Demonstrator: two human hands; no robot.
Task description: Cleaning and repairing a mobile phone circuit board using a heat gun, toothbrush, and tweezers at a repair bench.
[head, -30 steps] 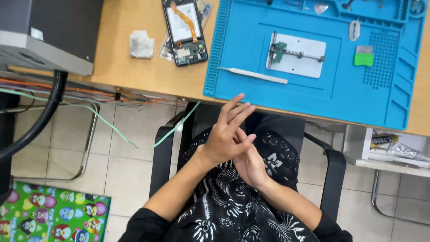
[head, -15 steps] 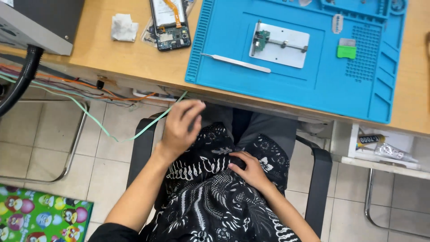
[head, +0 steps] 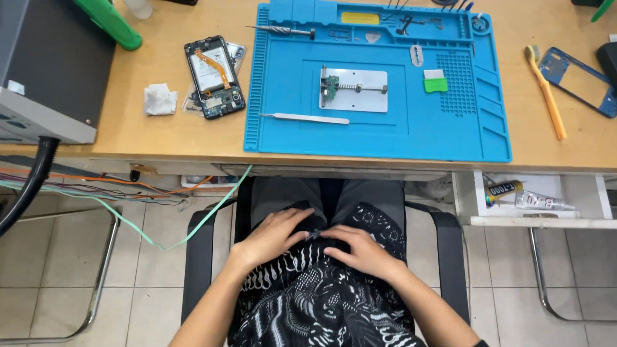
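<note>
My left hand (head: 273, 236) and my right hand (head: 361, 252) both rest in my lap on the hem of a black and white patterned shirt (head: 315, 289), below the desk edge. Their fingertips meet at the shirt's hem near the middle. Neither hand holds a tool. On the desk above lies a blue work mat (head: 379, 122) with a metal holder plate (head: 353, 89) clamping a small green circuit board, and metal tweezers (head: 303, 118) just in front of it. An opened phone (head: 214, 76) with its insides showing lies left of the mat.
A crumpled white wipe (head: 160, 99) lies by the phone. A yellow brush (head: 545, 90) and a blue phone frame (head: 577, 80) lie right of the mat. A grey machine (head: 51, 71) sits at left, with cables (head: 128, 193) hanging. An open drawer (head: 533, 199) holds glue tubes. Chair armrests (head: 198, 263) flank me.
My hands have dropped from being pressed together in front of me down onto my lap. The view has tilted up, showing more of the desk.
</note>
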